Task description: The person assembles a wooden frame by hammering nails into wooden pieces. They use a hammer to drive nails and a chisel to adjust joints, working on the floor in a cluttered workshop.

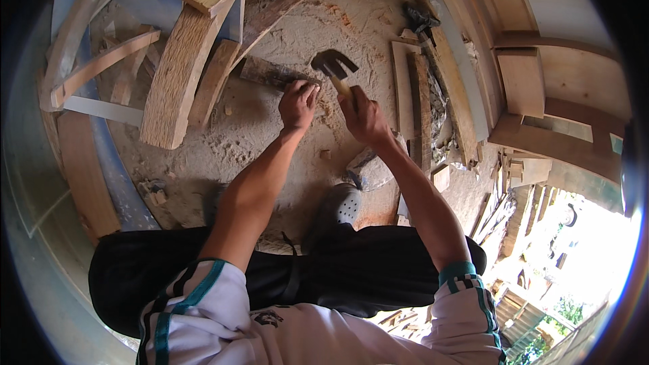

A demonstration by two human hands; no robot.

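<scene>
A claw hammer (pixel 334 64) with a dark metal head and a pale wooden handle is gripped in my right hand (pixel 365 118). Its head is raised just right of my left hand (pixel 297 105). That hand's fingers are pinched together at the right end of a short dark wooden board (pixel 270 73). Whether a small thing such as a nail sits between the fingertips is too small to tell. The board's left end lies close to propped timber.
Thick rough timbers (pixel 177 74) stand at the upper left. Long planks (pixel 420 101) lie along the right, beside wooden frames (pixel 527 81). A whitish chunk (pixel 370 167) lies by my grey clog (pixel 346 204). The ground (pixel 297 20) is dusty and uneven.
</scene>
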